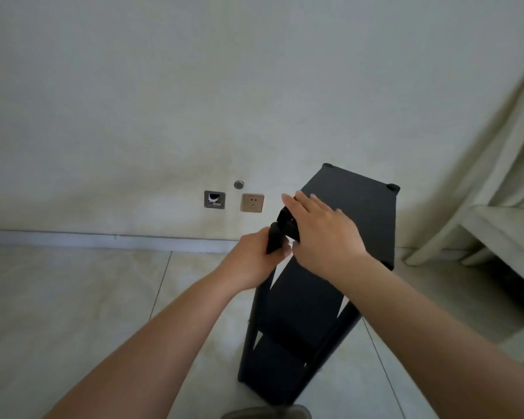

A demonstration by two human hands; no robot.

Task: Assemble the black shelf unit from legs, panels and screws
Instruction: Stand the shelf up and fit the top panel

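The black shelf unit stands upright on the tiled floor, with a top panel and two lower panels between black legs. My left hand grips the top end of the near-left leg, fingers curled round it. My right hand lies flat with straight fingers on the top panel's near-left corner, pressing down beside the leg. Black caps show at the two far corners of the top panel.
A pale wall stands close behind the unit, with a beige socket, an open wall box and a round metal cap. A cream curtain hangs at the right over a pale ledge. A shoe tip shows below.
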